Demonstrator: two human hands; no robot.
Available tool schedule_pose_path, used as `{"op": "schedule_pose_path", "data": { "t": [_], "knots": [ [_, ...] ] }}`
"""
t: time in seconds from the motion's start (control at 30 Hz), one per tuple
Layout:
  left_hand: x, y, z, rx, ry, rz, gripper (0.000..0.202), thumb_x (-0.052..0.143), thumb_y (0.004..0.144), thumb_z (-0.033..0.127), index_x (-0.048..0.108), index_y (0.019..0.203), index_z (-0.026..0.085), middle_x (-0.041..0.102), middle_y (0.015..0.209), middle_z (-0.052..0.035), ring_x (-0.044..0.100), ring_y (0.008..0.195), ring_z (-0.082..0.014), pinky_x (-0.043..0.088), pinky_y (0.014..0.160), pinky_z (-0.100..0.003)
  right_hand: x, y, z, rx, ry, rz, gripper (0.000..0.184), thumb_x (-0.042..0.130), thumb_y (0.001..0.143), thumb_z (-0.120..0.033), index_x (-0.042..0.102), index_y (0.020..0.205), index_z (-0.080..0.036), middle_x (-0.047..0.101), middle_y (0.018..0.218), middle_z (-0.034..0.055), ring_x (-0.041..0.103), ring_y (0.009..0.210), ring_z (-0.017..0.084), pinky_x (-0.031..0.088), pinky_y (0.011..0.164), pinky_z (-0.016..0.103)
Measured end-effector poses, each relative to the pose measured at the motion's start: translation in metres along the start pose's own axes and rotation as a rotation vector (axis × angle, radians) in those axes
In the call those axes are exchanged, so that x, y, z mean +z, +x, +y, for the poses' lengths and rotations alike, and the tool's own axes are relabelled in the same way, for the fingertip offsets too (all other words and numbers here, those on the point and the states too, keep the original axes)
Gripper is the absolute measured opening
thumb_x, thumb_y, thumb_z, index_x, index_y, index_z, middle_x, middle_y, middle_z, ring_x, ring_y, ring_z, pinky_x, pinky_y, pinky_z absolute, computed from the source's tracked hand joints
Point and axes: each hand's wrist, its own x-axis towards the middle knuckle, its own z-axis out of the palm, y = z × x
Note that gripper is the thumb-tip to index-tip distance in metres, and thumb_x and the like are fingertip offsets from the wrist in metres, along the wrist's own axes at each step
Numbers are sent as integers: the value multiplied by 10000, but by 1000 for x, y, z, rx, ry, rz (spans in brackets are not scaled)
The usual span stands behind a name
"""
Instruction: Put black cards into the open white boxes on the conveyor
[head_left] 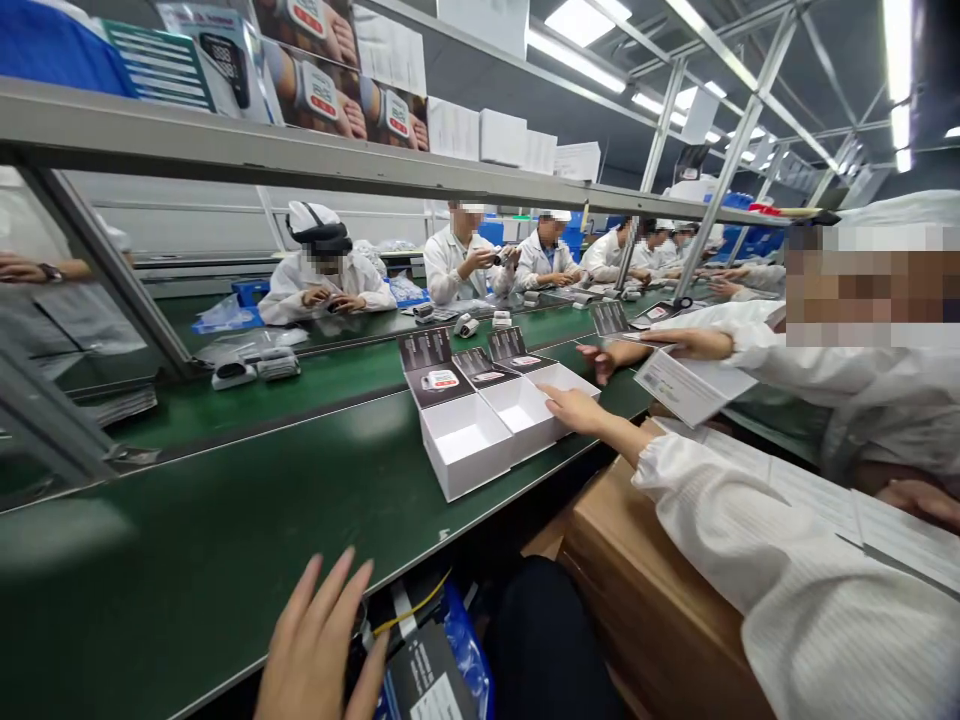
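Three white boxes with dark printed lids stand open in a row on the green work surface (247, 520): a left box (469, 455), a middle box (517, 415) and a right box (574, 378). My right hand (577, 408) is at the right box, its fingers over the wall beside the middle box. The hand covers part of that box's near side. The insides that show are bare white. Low in the view, my left hand (319, 640) hangs over the near table edge with its fingers spread, holding nothing. Beside it, below the edge, are dark printed packages (431, 675) in blue plastic (469, 640).
A large brown carton (645, 560) stands at my right, with white boxes (802, 480) behind my sleeve. At the right, a co-worker's hand (697, 343) is by a white box (694, 385). An overhead shelf (300, 150) holds printed boxes. Wrapped devices (259, 367) lie across the line.
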Motion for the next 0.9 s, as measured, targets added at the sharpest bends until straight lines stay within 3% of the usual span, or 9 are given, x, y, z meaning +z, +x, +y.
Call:
{"op": "schedule_pose_path", "data": {
  "t": [0.07, 0.17, 0.23, 0.33, 0.57, 0.73, 0.83, 0.9],
  "knots": [
    [-2, 39, 12, 76, 97, -29, 623, 510, 926, 316, 313, 1514, 256, 542, 1428, -131, 381, 1408, -377, 461, 1026, -568, 6, -9, -41, -63, -13, -17, 540, 338, 964, -211, 394, 1501, -215, 699, 1182, 94, 642, 1096, 279, 427, 947, 365],
    [-6, 81, 23, 70, 215, -254, 516, 515, 940, 310, 428, 1436, 200, 605, 1337, -164, 449, 1341, -391, 300, 1078, -683, 15, -26, -102, -160, -10, -35, 515, 307, 984, -235, 401, 1490, -254, 690, 1204, 80, 630, 1118, 277, 406, 946, 377],
    [-9, 92, 22, 13, 234, -392, 487, 523, 940, 301, 450, 1413, 209, 665, 1219, -151, 534, 1243, -362, 237, 1081, -711, 20, -35, -136, -206, -1, -42, 491, 282, 999, -247, 421, 1469, -258, 689, 1203, 82, 623, 1128, 274, 377, 969, 397],
    [-14, 89, 14, -34, 238, -459, 435, 529, 936, 273, 490, 1366, 228, 683, 1125, -114, 583, 1137, -315, 203, 1097, -675, 24, -45, -165, -224, 4, -54, 479, 255, 1011, -238, 418, 1462, -223, 712, 1135, 103, 632, 1103, 275, 334, 1001, 436],
    [-8, 88, 8, -48, 233, -472, 359, 491, 953, 303, 522, 1300, 218, 663, 1120, -111, 583, 1079, -305, 317, 1010, -534, 21, -48, -166, -210, 24, -65, 451, 235, 1053, -383, 474, 1413, -253, 651, 1276, 87, 590, 1185, 294, 330, 1026, 456],
    [-8, 89, 5, 19, 275, -451, 424, 499, 945, 286, 466, 1361, 211, 657, 1136, -104, 586, 1045, -291, 356, 948, -468, 18, -44, -170, -206, 56, -41, 456, 260, 1050, -375, 463, 1424, -211, 667, 1235, 116, 585, 1188, 296, 315, 1055, 482],
    [-15, 84, 4, 49, 302, -436, 463, 492, 941, 259, 429, 1396, 203, 652, 1142, -106, 584, 1032, -281, 367, 926, -444, 12, -66, -170, -305, 244, 152, 492, 332, 1015, -383, 433, 1448, -172, 590, 1349, 131, 510, 1273, 275, 329, 1078, 442],
    [-18, 81, 5, 62, 315, -447, 475, 497, 938, 253, 425, 1404, 194, 650, 1135, -106, 584, 1019, -283, 380, 903, -441, 14, -95, -161, -307, 462, 378, 452, 349, 981, -357, 546, 1348, -183, 594, 1336, 117, 507, 1263, 265, 364, 1068, 414]
  ]
}}
